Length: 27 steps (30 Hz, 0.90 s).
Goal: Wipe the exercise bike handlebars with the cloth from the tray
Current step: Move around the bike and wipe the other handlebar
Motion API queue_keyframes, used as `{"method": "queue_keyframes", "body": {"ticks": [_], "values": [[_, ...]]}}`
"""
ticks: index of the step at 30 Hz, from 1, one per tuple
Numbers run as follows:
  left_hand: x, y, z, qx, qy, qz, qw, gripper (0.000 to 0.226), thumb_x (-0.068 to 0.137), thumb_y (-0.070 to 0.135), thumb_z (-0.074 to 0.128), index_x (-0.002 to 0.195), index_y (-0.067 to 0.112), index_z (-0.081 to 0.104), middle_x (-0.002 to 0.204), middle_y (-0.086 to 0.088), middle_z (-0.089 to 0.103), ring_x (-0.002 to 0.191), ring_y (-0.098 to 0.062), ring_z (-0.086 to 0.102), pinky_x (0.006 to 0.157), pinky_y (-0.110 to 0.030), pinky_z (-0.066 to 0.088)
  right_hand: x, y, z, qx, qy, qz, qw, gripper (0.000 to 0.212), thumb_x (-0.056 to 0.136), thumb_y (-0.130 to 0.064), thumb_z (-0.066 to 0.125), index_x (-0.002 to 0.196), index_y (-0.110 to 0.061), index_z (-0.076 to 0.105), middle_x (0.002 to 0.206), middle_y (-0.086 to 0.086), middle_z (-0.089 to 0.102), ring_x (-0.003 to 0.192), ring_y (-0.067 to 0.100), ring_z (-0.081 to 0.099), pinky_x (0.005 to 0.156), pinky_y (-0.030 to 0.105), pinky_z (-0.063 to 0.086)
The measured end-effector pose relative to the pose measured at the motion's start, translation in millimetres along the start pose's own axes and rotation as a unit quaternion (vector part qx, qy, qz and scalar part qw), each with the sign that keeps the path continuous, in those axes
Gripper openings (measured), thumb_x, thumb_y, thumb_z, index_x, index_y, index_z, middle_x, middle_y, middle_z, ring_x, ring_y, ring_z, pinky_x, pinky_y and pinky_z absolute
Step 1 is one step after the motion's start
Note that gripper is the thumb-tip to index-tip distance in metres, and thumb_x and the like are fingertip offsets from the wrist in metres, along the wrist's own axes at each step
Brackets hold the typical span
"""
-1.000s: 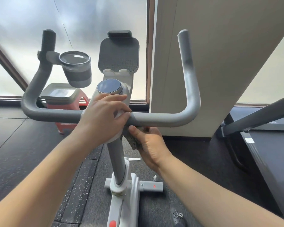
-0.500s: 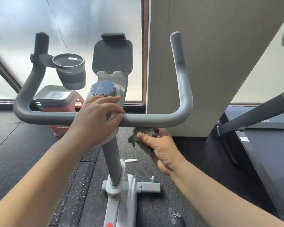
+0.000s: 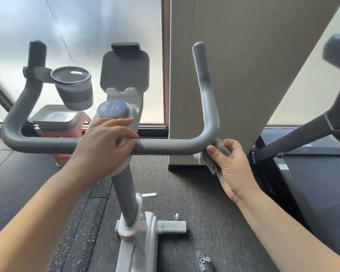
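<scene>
Wiping the handlebars (image 3: 165,148) at their right bend, the right hand (image 3: 232,169) pinches the cloth (image 3: 221,151) against the bend's underside while the left hand (image 3: 104,146) rests spread on their centre; next, likely, the cloth slides up the right upright.

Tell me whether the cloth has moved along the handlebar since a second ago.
Yes. The cloth, held by the right hand, has slid rightward along the handlebar, from just beside the centre post out to the right bend.
</scene>
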<state>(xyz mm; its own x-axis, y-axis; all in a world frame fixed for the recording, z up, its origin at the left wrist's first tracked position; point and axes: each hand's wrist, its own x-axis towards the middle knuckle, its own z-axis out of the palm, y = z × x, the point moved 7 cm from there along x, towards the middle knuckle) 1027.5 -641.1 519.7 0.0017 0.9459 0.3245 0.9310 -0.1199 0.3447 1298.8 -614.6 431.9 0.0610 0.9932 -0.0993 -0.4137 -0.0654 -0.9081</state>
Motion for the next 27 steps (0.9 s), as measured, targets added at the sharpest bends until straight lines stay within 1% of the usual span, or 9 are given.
{"method": "queue_keyframes", "body": {"ticks": [3,5,7,11,14,18,21,23,27], "values": [[0,-1,0,-0.004,-0.002,-0.003,1.000,0.013,0.085,0.034,0.063,0.094,0.038,0.072,0.132,0.018,0.056,0.128,-0.013,0.036,0.107,-0.029,0.024,-7,-44,-12,-0.198,0.075,-0.155,0.965,0.042,0.069,-0.039,0.079,0.089,-0.031,0.044,0.092,-0.003,0.055,0.078,0.006,0.055,0.071,0.023,0.046],[0,0,0,-0.002,0.000,-0.003,1.000,0.013,0.085,0.034,0.063,0.093,0.039,0.072,0.131,0.018,0.056,0.128,-0.013,0.037,0.108,-0.031,0.025,-15,-75,3,-0.260,0.062,-0.256,0.929,0.038,0.074,-0.044,0.076,0.091,-0.034,0.044,0.093,-0.010,0.051,0.083,-0.001,0.052,0.078,0.014,0.043],[0,0,0,-0.001,0.001,-0.003,1.000,0.013,0.085,0.033,0.063,0.093,0.038,0.072,0.131,0.018,0.056,0.127,-0.012,0.037,0.108,-0.030,0.024,-19,-92,32,-0.281,-0.011,-0.306,0.910,0.032,0.077,-0.033,0.072,0.095,-0.034,0.046,0.099,-0.008,0.053,0.090,0.003,0.055,0.081,0.015,0.044],[0,-1,-1,-0.009,0.012,0.001,1.000,0.016,0.085,0.028,0.064,0.096,0.036,0.072,0.129,0.017,0.058,0.126,-0.012,0.040,0.106,-0.027,0.024,-11,-81,106,-0.398,-0.210,-0.292,0.844,0.032,0.079,-0.010,0.072,0.098,-0.028,0.053,0.112,0.004,0.058,0.101,0.007,0.057,0.088,0.011,0.041],[1,-3,-3,-0.021,0.023,0.004,0.999,0.021,0.086,0.023,0.064,0.103,0.031,0.071,0.127,0.014,0.060,0.124,-0.012,0.045,0.103,-0.024,0.027,-10,-55,147,-0.455,-0.325,-0.291,0.776,0.028,0.078,-0.005,0.071,0.099,-0.022,0.061,0.110,0.003,0.059,0.106,0.012,0.056,0.097,0.025,0.043],[2,-3,-3,-0.020,0.024,0.005,0.999,0.024,0.085,0.021,0.064,0.109,0.026,0.070,0.127,0.013,0.061,0.124,-0.010,0.044,0.101,-0.018,0.023,-15,-36,166,-0.512,-0.396,-0.297,0.702,0.021,0.081,-0.003,0.067,0.093,-0.021,0.065,0.107,-0.001,0.055,0.102,0.014,0.056,0.096,0.031,0.045],[2,-4,-3,-0.025,0.024,0.004,0.999,0.025,0.085,0.023,0.065,0.109,0.027,0.070,0.127,0.015,0.060,0.124,-0.009,0.044,0.104,-0.021,0.025,-6,-45,152,-0.545,-0.388,-0.282,0.687,0.025,0.081,0.005,0.062,0.085,-0.019,0.066,0.103,-0.003,0.056,0.097,0.012,0.059,0.091,0.024,0.047],[2,-4,-3,-0.025,0.025,0.004,0.999,0.025,0.085,0.023,0.065,0.109,0.026,0.070,0.127,0.015,0.060,0.125,-0.010,0.045,0.107,-0.026,0.027,4,-55,133,-0.550,-0.384,-0.223,0.707,0.030,0.081,0.011,0.057,0.081,-0.017,0.067,0.100,-0.005,0.058,0.094,0.004,0.061,0.087,0.014,0.045],[3,-2,-3,-0.018,0.025,0.008,1.000,0.026,0.085,0.022,0.065,0.110,0.026,0.069,0.127,0.015,0.060,0.126,-0.012,0.045,0.108,-0.028,0.027,13,-71,124,-0.535,-0.371,-0.203,0.731,0.035,0.079,0.011,0.058,0.081,-0.022,0.070,0.100,-0.006,0.062,0.098,0.005,0.062,0.090,0.018,0.046]]}}
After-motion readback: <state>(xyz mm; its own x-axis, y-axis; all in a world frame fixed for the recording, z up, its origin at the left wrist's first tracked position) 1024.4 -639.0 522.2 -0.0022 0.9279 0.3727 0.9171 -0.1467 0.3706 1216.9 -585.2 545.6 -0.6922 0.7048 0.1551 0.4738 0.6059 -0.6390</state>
